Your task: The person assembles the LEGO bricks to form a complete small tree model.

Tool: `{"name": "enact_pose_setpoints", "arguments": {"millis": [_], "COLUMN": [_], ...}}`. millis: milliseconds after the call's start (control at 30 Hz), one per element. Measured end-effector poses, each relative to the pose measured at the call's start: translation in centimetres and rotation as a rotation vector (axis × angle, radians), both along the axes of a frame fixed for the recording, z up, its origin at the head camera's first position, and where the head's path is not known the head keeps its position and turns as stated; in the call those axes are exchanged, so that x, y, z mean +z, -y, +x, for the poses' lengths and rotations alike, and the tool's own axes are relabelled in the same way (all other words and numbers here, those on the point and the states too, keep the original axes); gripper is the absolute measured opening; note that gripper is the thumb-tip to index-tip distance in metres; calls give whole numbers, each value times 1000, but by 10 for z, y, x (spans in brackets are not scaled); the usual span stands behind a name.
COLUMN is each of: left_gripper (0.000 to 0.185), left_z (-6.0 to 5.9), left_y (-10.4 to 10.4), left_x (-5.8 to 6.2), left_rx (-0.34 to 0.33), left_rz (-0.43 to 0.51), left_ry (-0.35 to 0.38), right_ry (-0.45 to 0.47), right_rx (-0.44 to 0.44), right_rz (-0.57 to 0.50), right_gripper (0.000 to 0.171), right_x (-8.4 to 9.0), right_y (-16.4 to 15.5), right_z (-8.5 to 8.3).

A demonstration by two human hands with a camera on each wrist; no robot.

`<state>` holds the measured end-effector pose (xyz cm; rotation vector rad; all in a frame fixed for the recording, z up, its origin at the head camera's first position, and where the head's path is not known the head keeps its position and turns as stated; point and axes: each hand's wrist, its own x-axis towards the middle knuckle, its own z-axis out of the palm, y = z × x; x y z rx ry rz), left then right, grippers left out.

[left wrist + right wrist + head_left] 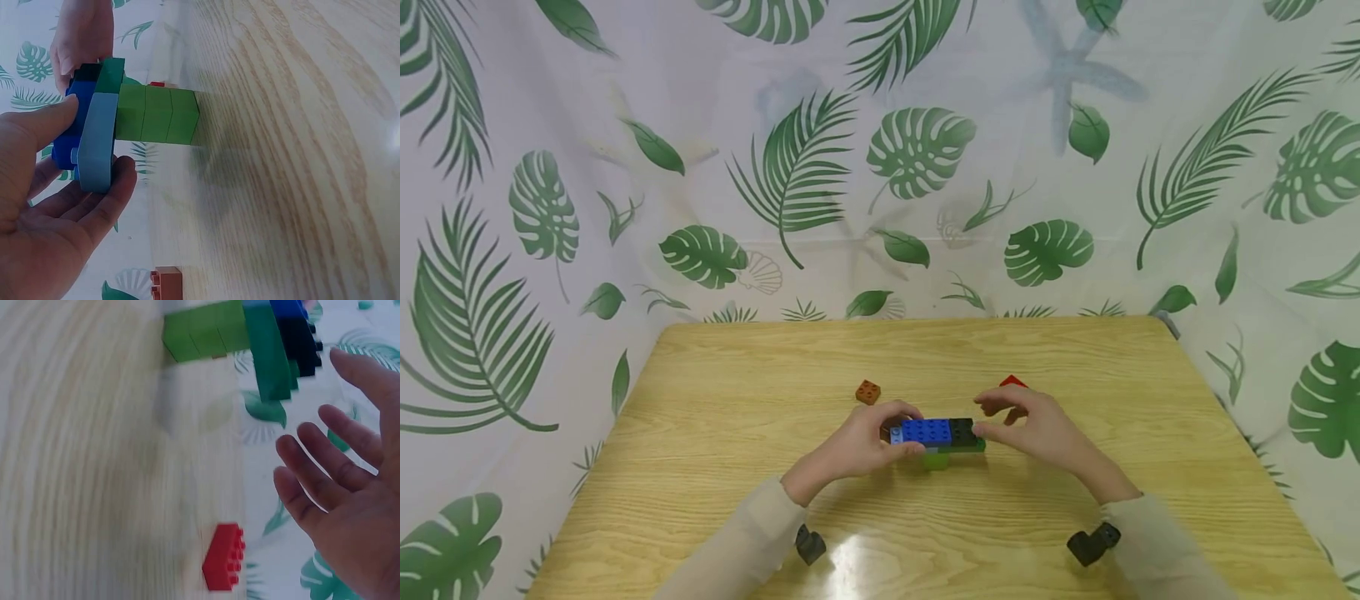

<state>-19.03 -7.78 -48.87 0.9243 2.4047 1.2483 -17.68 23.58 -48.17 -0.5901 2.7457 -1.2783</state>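
A toy-brick build stands on the table, with a blue brick (927, 431) and a black brick (962, 431) side by side on top. Under them lie a light blue brick (98, 144) and a dark green brick (269, 359), carried by a column of light green bricks (156, 114). My left hand (863, 443) holds the build's left end, thumb on the blue brick and fingers on the opposite side. Beside the black brick, at the right end, is my right hand (1041, 429), its fingers spread, loosely bent and holding nothing. Both hands partly hide the build in the head view.
An orange-brown brick (868, 392) lies on the wooden table (760, 367) behind the left hand. Behind the right hand a red brick (220, 559) shows, partly covered in the head view. A leaf-print cloth (820, 275) hangs along the table's back and sides.
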Motion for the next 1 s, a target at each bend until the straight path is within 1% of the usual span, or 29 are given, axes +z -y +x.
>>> {"name": "enact_pose_setpoints", "arguments": {"millis": [167,233,367,533,667,833,1000], "left_gripper": [43,43,44,44,43,43,44], "left_z": [0,-1,-1,-1,-1,0,1], "left_y": [1,1,1,1,1,1,1], "left_x": [-1,-1,-2,-2,-2,-1,0], "left_rx": [0,-2,-6,-11,-15,-14,-10], "left_rz": [1,4,4,4,10,6,2], "left_ry": [-4,-9,-18,-31,-38,-36,-29], "right_ry": [-19,-33,-54,-72,-67,-51,-43], "right_rx": [-108,-150,-205,-230,-244,-268,-273], "right_rz": [38,63,80,71,58,76,78], "right_gripper": [43,46,46,46,45,43,44], "right_x": [-2,-6,-15,-23,-29,-36,-42], "right_y": [-18,-25,-38,-49,-55,-60,-62], "right_z": [-8,-11,-16,-17,-18,-21,-23]}}
